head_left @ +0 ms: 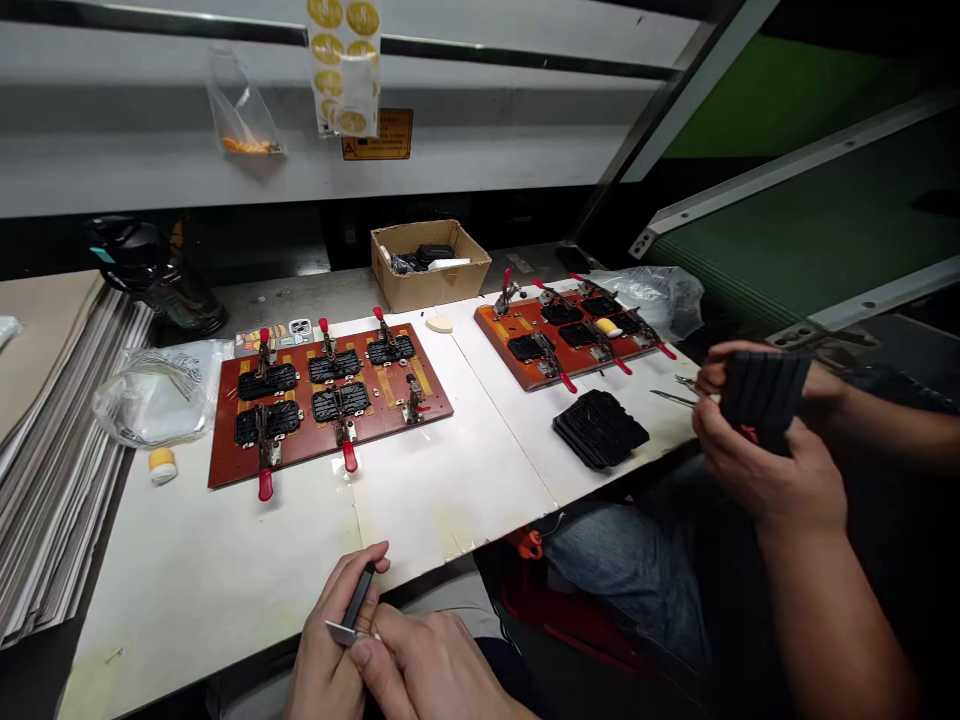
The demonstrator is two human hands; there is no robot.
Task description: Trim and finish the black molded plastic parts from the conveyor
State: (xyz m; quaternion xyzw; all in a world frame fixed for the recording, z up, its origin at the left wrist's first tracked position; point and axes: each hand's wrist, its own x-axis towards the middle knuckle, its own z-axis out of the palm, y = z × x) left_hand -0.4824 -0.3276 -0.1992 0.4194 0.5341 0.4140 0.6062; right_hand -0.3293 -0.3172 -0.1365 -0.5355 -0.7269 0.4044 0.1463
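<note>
Before the near edge of the table (225,560), our left hand (326,640) grips a small black piece (361,594); our right hand (431,650) sits curled against it, beside a flat metal strip (341,632), though we cannot tell whether it holds that. Beyond lies a reddish board (382,415) with clamps (265,485) over black panels (337,402). To our right, a co-worker's hands (780,485) hold a ribbed black stack (765,392).

Dark piece (361,594) partly hidden between hands (326,655) (431,650)
</note>
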